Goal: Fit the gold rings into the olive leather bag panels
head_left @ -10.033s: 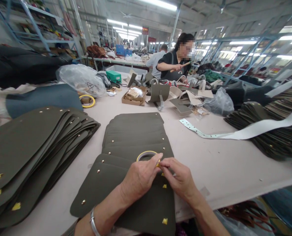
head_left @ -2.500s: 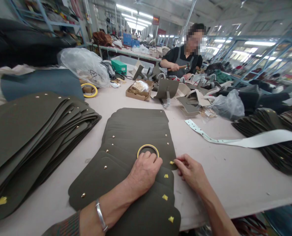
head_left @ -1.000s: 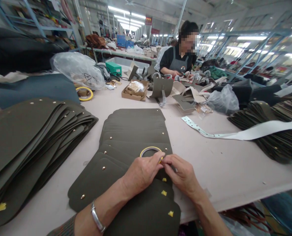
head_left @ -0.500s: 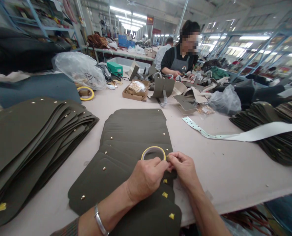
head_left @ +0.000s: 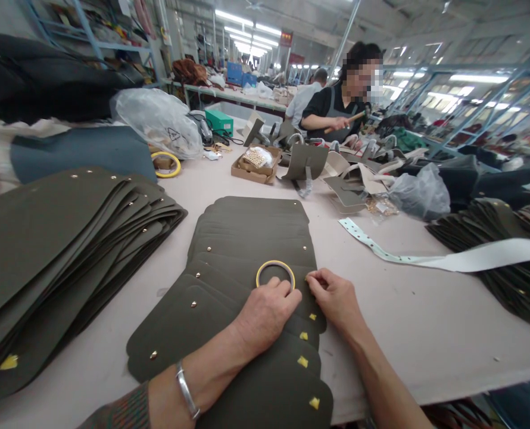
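Observation:
Overlapping dark olive panels (head_left: 247,229) with small metal studs lie fanned out in front of me. Several bits of yellow tape (head_left: 303,361) stick along their right edge. My left hand (head_left: 267,310) is closed around the lower part of a yellow tape roll (head_left: 276,263), held over the panels. At the panels' right edge, my right hand (head_left: 334,295) pinches a small yellow piece of tape between thumb and forefinger, near a stud. The two hands are a little apart.
Another stack of olive panels (head_left: 59,238) lies left, with a second tape roll (head_left: 167,165) behind it. A cardboard box (head_left: 253,170) of studs stands mid-table. A white strip (head_left: 470,256) and more panels lie right. Across the table a person (head_left: 345,107) holds a wooden-handled tool.
My hands have moved apart, the right now at the panel edge with the tape piece. Another yellow piece shows on the panels. The person opposite has lifted a wooden handle. The view has shifted slightly.

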{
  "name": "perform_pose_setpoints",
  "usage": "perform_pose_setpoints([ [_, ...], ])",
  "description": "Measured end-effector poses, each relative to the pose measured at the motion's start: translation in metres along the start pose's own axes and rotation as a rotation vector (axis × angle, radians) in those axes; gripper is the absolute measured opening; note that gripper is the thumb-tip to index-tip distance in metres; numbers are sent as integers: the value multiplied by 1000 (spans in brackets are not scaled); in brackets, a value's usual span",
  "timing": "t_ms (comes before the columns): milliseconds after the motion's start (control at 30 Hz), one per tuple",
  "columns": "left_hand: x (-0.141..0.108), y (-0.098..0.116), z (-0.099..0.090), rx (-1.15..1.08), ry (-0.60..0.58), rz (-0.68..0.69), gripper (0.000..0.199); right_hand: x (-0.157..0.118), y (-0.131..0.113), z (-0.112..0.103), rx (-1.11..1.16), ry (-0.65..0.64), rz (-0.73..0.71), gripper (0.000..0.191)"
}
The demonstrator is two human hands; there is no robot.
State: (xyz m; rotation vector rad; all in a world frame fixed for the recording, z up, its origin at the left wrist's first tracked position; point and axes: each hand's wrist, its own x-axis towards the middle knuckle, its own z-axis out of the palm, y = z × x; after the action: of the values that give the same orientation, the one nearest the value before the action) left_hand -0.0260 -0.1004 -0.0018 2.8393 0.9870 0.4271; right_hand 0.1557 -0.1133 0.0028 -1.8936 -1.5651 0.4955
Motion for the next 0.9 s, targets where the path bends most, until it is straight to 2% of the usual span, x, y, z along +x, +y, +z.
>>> perform_pose_setpoints([
  [133,0,-1,1,-7,0,1,6,0,2,2,-96,18,-30,18],
  [267,0,-1,1,-5,13,-10,6,-8,10,2,-91,99,-17,19],
  [400,0,0,1,-5,2,-20,6,-18,15,2,-76,118,-133,19],
  [533,0,0,1,-11,-3,-23,7,-17,14,7,-164,156,-207,20],
  [733,1,0,1,-22,-3,-10,9,-6,5,10,-219,112,-157,18],
  [900,1,-1,1,-30,-9,-11,7,1,-4,9,-223,60,-37,16],
])
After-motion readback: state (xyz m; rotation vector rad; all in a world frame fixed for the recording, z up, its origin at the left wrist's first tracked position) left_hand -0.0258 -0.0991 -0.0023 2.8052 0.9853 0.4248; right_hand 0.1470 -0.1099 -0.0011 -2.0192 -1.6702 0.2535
